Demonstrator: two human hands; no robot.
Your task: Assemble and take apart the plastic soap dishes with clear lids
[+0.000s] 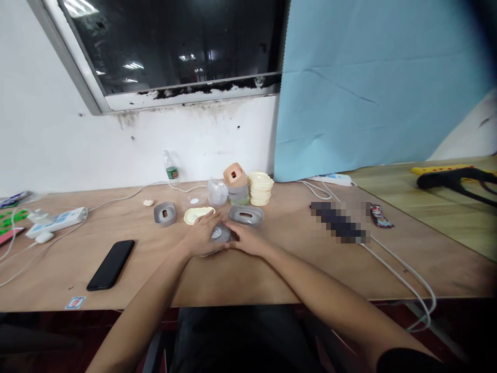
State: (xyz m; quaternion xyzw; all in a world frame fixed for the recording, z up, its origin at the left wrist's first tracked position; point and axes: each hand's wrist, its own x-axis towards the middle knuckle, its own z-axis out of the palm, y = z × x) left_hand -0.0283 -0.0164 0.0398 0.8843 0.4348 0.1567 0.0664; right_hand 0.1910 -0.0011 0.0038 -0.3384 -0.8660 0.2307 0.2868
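My left hand and my right hand meet at the table's middle around a small grey plastic piece. Pale marks or holes show on its top; the fingers hide much of its outline. My left fingers lie across its far side, with the thumb along the near edge. From the right, my other hand presses against it. Just beyond are a cream scalloped dish and a grey oval shell with a slot. Another grey shell with a square opening sits to the left.
Behind stand a stack of cream dishes, piled orange and grey shells, a clear plastic bag and a bottle. A black phone and power strip lie left; a snack wrapper and white cables lie right.
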